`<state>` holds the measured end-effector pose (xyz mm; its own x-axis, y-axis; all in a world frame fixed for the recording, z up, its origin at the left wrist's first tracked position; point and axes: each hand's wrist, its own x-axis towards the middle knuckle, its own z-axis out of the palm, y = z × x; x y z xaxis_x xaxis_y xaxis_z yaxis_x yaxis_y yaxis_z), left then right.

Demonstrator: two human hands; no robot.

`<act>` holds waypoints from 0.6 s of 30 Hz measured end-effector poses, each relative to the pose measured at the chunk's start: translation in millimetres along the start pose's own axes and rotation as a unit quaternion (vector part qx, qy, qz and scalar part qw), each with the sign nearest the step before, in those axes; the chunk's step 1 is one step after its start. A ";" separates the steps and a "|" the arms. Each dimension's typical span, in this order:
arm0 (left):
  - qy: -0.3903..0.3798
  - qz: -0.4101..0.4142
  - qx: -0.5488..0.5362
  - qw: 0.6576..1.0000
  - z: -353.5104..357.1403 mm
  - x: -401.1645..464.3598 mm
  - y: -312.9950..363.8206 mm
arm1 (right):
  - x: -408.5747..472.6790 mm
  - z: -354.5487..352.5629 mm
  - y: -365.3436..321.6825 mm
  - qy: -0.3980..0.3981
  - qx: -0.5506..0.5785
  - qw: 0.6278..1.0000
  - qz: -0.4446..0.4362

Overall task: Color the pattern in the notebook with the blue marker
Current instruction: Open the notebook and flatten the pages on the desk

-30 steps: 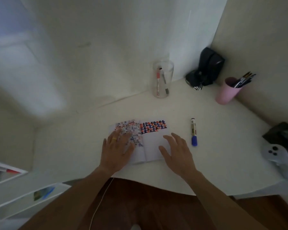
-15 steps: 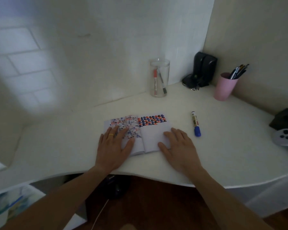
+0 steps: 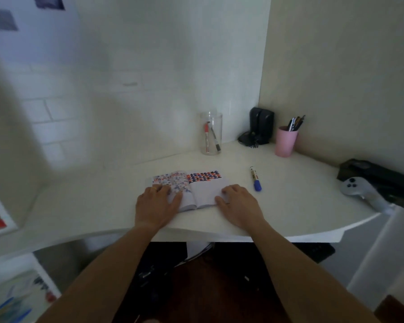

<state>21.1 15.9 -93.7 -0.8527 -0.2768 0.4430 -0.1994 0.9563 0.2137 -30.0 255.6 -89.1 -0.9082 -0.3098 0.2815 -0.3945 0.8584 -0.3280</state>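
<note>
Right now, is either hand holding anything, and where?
Nothing gripped. Left hand and right hand press flat on the open notebook; the blue marker lies untouched.

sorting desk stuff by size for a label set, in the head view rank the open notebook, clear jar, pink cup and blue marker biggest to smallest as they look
1. open notebook, partly under both hands
2. clear jar
3. pink cup, though close to the jar, and both stand farther back, so real order is unsure
4. blue marker
</note>
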 end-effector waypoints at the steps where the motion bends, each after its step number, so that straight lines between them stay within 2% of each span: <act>1: -0.001 -0.005 -0.004 1.000 0.6 0.2 -0.9 | 0.2 -1.1 -1.0 -0.001 -0.003 1.000 0.000; 6: 0.004 0.013 0.008 1.000 7.0 1.8 -4.0 | 2.7 -0.6 -1.7 0.010 -0.007 1.000 0.001; 10: 0.034 0.064 0.033 0.997 12.0 4.3 -8.2 | 9.2 5.7 4.4 0.014 -0.004 1.000 -0.006; 13: 0.026 0.125 0.060 0.990 11.3 6.8 -8.7 | 13.6 9.1 9.2 0.008 -0.005 1.000 -0.019; 18: -0.001 0.149 0.093 0.984 0.5 37.3 -4.8 | 30.8 -6.0 22.2 0.038 0.028 0.999 -0.018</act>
<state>-10.0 1.0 -78.7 -0.8879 0.0196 0.4595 -0.0240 0.9957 -0.0889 -65.9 267.5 -82.4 -0.8810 -0.3055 0.3614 -0.4354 0.8225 -0.3659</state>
